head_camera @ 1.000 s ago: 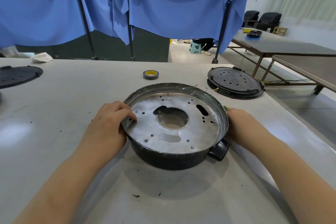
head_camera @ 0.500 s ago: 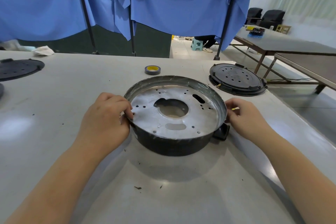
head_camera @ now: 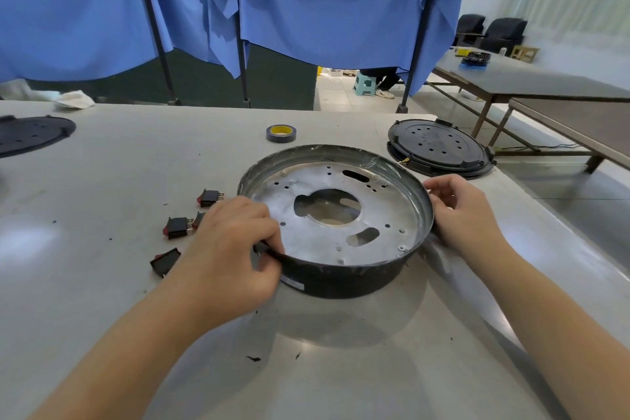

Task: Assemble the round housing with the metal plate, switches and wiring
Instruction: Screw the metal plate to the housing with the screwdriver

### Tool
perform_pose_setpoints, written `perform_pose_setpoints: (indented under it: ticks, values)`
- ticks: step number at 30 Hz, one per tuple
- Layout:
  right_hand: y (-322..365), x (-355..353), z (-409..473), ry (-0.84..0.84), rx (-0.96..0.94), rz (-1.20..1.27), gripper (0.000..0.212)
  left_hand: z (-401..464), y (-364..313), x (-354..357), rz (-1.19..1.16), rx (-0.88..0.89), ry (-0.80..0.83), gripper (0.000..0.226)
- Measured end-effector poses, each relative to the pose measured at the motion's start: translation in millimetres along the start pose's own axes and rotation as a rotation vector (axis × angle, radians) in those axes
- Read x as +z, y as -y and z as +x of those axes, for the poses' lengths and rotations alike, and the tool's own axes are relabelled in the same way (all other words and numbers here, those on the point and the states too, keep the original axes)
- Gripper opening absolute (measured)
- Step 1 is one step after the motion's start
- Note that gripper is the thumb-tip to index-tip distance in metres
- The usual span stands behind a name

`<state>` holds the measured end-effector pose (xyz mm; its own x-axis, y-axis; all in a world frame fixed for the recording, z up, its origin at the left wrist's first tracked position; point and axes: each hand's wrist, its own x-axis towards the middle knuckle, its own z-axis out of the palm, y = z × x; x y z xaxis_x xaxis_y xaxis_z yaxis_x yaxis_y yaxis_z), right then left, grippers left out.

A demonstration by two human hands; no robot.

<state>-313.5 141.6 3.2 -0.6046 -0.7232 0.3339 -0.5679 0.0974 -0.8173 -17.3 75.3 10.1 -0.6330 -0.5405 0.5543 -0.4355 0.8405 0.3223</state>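
In the head view, the round black housing with a dark metal rim [head_camera: 344,278] sits on the grey table [head_camera: 102,181] between the two hands, tilted so its far edge rides higher. Inside it lies the silver perforated metal plate with a large central hole [head_camera: 327,215]. The left hand [head_camera: 228,249] is at the housing's near-left edge, fingers curled over the rim and pinching it, with the thumb outside against the black wall. The right hand [head_camera: 460,208] is at the housing's right edge, fingers bent and touching the rim; whether it truly grips the rim is hard to tell from this angle.

Just left of the left hand lie small black rocker switches with red faces: one beyond the knuckles [head_camera: 209,198], one beside them [head_camera: 177,227], one nearer the wrist [head_camera: 165,261]; a fourth seems to peek out from under the fingers, mostly hidden. That makes three counted plainly, perhaps four.

Beyond the hands, past the housing, lies one roll of dark tape with a yellow core [head_camera: 281,133]. Beyond the right hand rests one round black perforated cover [head_camera: 438,148]; far left of the left hand lies another black disc [head_camera: 32,135].
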Motion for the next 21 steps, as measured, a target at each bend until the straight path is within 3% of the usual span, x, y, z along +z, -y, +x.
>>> perform_pose_setpoints:
  ticks: [11,16,21]
  values:
    - [0.1,-4.8,0.1,-0.141,-0.085,0.035,0.022,-0.2,-2.4,-3.0,-0.014,0.02,0.111,0.013]
    - [10.7,-1.2,-7.1,-0.11,-0.198,0.031,0.022,0.5,-4.9,1.9,0.017,0.007,0.087,0.036]
    - [20.0,-1.1,-14.4,-0.093,-0.27,0.019,0.023,-0.4,-11.6,3.0,0.028,0.013,0.067,0.039]
